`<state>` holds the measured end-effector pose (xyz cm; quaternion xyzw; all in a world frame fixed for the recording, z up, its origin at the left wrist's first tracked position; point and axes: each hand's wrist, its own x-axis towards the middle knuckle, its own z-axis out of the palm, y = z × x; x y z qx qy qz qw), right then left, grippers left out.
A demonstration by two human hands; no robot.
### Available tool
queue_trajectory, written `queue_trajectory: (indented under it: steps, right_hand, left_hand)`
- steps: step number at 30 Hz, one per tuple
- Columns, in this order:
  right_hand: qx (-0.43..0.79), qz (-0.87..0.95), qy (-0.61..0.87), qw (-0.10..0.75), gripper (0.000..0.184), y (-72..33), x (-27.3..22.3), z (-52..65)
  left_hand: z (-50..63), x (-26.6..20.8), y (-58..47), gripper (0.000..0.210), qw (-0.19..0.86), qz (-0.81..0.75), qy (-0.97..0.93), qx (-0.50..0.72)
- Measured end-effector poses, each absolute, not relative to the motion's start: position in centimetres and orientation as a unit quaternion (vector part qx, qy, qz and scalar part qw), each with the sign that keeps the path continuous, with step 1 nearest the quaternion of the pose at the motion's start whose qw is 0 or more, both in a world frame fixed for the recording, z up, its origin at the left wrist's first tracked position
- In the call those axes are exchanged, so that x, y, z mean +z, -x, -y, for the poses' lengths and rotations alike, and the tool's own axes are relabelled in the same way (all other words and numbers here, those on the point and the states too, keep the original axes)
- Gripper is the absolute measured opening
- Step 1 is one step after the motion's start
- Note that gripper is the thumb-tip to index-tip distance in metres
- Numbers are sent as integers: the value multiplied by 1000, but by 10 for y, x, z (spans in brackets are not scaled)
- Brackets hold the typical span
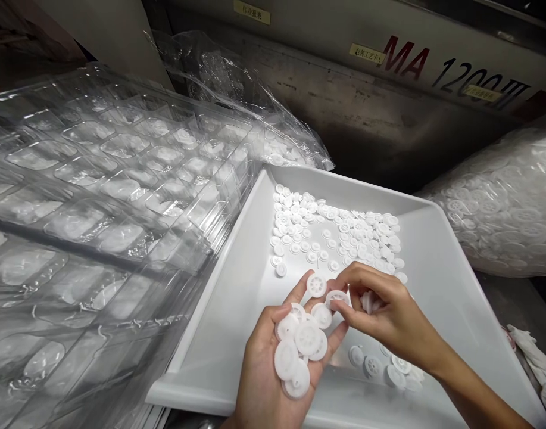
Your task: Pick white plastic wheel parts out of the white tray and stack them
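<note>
Several white plastic gears [307, 338] lie in the cupped palm of my left hand [266, 363], its fingers curled up around them. Another gear [316, 285] sits at the left fingertips. Between thumb and forefinger, my right hand [384, 304] pinches one gear [337, 297] over the left fingers. A few more white pieces [370, 302] are tucked inside the curled right fingers. Both hands are above a grey-white tray [219, 345]. Small white gears [295, 220] are spread across its far part, and larger gears [373, 366] rest beneath my right forearm.
Stacked clear plastic blister trays [121, 185] stand along the left. A clear bag [290, 149] with white parts lies behind the tray, and a large bag of gears [505, 208] bulges at the right. A grey machine [326, 89] marked MA 1200 forms the back.
</note>
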<state>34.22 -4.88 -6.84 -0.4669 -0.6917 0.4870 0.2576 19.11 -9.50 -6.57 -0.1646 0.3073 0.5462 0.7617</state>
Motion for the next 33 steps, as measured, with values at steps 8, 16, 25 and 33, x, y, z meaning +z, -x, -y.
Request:
queue_trajectory:
  steps: [8,16,25,33]
  right_hand:
    - [719,476,404,307,20,-348,-77,45]
    - [704,490,453,243,17,-351,-69,45]
    - [438,704,533,169,8,-334,-67,60]
    - [334,765,474,280,9,-343,-61,57]
  left_hand:
    - [99,-71,-186,48,781,-270,151,543]
    - [95,-68,-187,46,751,-330,138,555]
    - [96,-65,-190,43,747,-329,151,558]
    - [96,-65,-189,46,747,-333,128,561]
